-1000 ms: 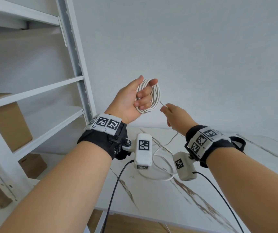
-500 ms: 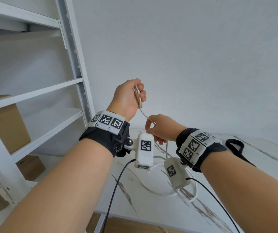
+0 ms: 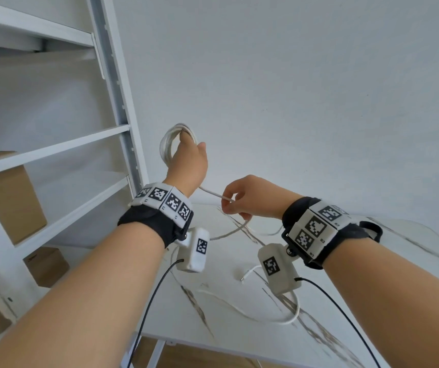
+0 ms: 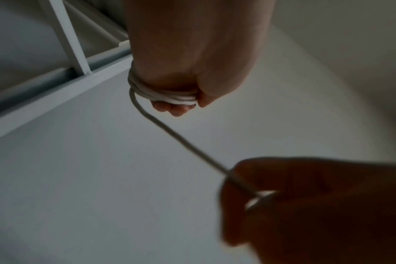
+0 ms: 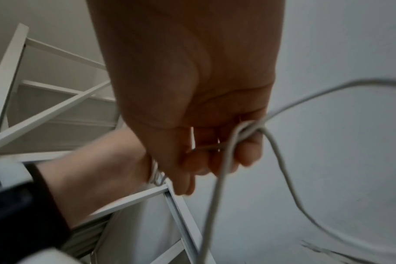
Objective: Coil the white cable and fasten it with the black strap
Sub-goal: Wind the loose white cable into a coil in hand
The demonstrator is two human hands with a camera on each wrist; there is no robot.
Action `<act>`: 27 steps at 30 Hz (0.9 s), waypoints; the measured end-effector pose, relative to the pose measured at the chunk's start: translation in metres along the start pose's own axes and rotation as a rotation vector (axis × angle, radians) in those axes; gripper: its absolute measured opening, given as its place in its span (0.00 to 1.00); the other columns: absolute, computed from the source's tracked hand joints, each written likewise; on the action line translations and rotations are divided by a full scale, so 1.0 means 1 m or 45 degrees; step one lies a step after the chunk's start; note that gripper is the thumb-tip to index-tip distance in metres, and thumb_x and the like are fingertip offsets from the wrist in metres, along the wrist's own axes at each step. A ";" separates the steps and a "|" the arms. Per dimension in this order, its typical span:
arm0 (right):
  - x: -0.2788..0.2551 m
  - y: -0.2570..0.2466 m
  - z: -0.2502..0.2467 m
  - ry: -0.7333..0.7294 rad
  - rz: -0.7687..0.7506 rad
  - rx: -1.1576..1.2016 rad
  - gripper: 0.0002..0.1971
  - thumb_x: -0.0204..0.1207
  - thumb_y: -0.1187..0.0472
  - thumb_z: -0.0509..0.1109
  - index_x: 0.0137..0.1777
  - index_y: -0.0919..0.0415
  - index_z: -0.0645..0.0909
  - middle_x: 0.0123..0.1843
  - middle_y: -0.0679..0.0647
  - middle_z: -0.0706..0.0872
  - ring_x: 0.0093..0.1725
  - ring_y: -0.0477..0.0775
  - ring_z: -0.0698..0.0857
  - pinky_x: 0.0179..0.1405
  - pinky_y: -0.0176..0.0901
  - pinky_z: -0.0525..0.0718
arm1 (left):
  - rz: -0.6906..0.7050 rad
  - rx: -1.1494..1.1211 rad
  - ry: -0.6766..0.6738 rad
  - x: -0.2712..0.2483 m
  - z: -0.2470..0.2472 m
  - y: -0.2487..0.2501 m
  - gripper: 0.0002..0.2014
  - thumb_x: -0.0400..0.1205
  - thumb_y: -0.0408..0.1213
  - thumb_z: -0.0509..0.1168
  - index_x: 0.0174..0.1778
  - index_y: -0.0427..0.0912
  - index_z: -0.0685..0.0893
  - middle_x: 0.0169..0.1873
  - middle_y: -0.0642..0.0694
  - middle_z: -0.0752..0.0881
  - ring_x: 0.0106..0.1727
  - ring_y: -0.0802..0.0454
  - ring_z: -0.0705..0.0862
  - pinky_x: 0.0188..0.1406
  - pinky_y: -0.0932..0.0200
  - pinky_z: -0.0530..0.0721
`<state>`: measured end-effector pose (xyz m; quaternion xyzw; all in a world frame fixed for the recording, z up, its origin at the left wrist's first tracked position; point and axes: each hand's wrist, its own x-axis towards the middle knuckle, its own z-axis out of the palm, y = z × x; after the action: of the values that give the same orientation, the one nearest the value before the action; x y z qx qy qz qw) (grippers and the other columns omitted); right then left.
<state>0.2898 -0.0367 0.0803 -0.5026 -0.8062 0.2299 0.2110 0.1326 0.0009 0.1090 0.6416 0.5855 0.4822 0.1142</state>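
Note:
My left hand (image 3: 186,158) is raised in front of the wall, back toward me, and grips several loops of the white cable (image 3: 167,144); the left wrist view shows the loops (image 4: 179,99) clamped under its curled fingers (image 4: 176,110). One strand runs down and right to my right hand (image 3: 239,200), which pinches it between thumb and fingers (image 5: 215,157). The rest of the cable (image 3: 279,318) lies loose on the table, its free end (image 3: 242,279) under my right wrist. A black loop (image 3: 371,229) shows behind my right wristband; I cannot tell whether it is the strap.
A white marble-patterned table (image 3: 226,335) lies below both hands. A white metal shelf rack (image 3: 122,123) stands close on the left, with cardboard boxes (image 3: 13,203) on and under it. A plain wall is straight ahead. Black leads (image 3: 149,309) hang from the wrist cameras.
My left hand has rolled over and risen, so the coil now shows on its left side. My right hand has moved down and right, drawing the strand taut between the hands.

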 end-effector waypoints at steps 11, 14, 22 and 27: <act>0.006 0.018 -0.015 0.562 -0.108 -0.102 0.06 0.75 0.62 0.70 0.41 0.52 0.88 0.36 0.45 0.84 0.38 0.44 0.80 0.36 0.34 0.75 | 0.015 0.640 -0.267 -0.009 0.001 -0.036 0.16 0.89 0.39 0.51 0.69 0.33 0.66 0.51 0.36 0.84 0.52 0.35 0.84 0.41 0.51 0.73; 0.011 0.022 -0.016 0.757 -0.155 -0.042 0.07 0.75 0.63 0.71 0.46 0.53 0.90 0.43 0.49 0.87 0.44 0.48 0.83 0.46 0.41 0.80 | -0.046 0.634 -0.412 -0.009 0.009 -0.035 0.16 0.88 0.39 0.51 0.67 0.34 0.68 0.46 0.40 0.83 0.49 0.38 0.82 0.40 0.53 0.74; 0.020 0.041 -0.017 1.054 -0.151 -0.046 0.11 0.77 0.62 0.71 0.55 0.51 0.91 0.46 0.53 0.88 0.53 0.57 0.83 0.53 0.46 0.79 | -0.082 0.434 -0.647 -0.018 0.012 -0.014 0.35 0.84 0.64 0.40 0.52 0.41 0.84 0.34 0.48 0.80 0.42 0.48 0.79 0.50 0.52 0.74; 0.021 0.054 -0.016 1.160 -0.156 -0.315 0.09 0.75 0.59 0.74 0.53 0.52 0.92 0.45 0.55 0.83 0.52 0.61 0.78 0.50 0.49 0.77 | -0.106 0.273 -0.825 -0.022 0.011 -0.003 0.39 0.77 0.73 0.48 0.41 0.40 0.90 0.22 0.49 0.70 0.23 0.51 0.67 0.30 0.59 0.68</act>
<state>0.3290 0.0064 0.0638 -0.5249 -0.6812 -0.1243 0.4949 0.1425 -0.0128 0.0907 0.7453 0.5919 0.1841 0.2455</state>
